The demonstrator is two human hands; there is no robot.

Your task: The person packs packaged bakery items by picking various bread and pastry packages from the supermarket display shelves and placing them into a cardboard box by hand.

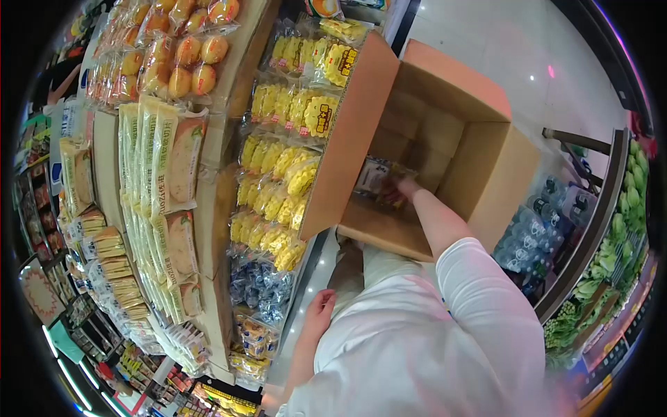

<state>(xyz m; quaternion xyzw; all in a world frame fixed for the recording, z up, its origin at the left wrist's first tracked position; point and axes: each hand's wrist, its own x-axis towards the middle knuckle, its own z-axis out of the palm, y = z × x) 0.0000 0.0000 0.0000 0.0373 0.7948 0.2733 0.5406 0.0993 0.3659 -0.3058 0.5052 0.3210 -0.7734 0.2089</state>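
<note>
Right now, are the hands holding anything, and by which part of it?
Can't tell for the right hand: it's blurred at the packets inside the carton. The left hand holds nothing.

Bright light, floor (479,31) glare, shadowed box (481,163); curved black edges

a grocery shop, with shelved packaged buns (191,68), bottled drinks (529,235) and what look like leafy greens (603,258)
</note>
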